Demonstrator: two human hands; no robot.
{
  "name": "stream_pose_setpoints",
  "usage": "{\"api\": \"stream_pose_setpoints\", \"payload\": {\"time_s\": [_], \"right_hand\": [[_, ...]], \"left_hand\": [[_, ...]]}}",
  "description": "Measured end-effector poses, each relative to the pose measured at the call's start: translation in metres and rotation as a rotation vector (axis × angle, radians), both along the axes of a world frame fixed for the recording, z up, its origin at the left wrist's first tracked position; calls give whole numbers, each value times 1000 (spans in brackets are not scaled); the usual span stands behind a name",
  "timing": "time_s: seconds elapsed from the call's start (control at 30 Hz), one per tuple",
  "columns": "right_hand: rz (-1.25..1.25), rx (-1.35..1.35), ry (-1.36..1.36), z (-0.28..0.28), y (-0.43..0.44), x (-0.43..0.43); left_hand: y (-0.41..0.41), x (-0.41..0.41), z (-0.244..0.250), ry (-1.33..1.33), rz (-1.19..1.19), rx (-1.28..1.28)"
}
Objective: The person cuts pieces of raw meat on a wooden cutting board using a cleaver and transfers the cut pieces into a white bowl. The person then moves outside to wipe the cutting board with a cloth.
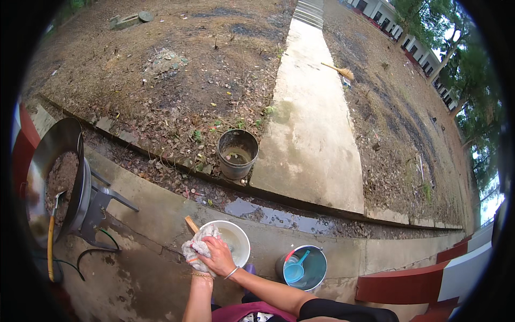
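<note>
A bunched, pale grey wet cloth (196,246) is pressed between my two hands at the left side of a white bucket (247,248). My right hand (219,254) grips it from the right, fingers laid across it. My left hand (202,277) comes from below and holds the cloth too; most of it is hidden behind the cloth and the right hand. Cloudy water (230,241) stands in the white bucket. Beside the cloth a wooden piece (192,223) sticks up, its lower end covered.
To the right a metal bucket (324,263) holds a blue dipper (294,272). A large wok (60,129) with a yellow-handled spatula (51,245) rests on a stool (94,213) at left. Beyond the wet gutter (265,215) stands a dark bucket (237,171); a broom (342,71) lies farther off.
</note>
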State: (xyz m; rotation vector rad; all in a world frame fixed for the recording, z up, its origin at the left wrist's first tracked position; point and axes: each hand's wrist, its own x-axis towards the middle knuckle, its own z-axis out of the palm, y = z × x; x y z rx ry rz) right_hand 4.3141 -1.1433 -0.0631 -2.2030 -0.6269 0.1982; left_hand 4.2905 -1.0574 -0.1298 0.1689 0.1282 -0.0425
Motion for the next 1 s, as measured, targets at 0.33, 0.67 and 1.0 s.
{"api": "stream_pose_setpoints", "payload": {"time_s": [0.33,0.67,1.0], "right_hand": [[-185,27,267,-18,26,30],[-158,64,48,-36,17,4],[-249,181,168,-32,17,-2]], "left_hand": [[7,-2,33,319,149,70],[8,-9,-6,326,55,50],[11,-19,11,378,116,-39]]}}
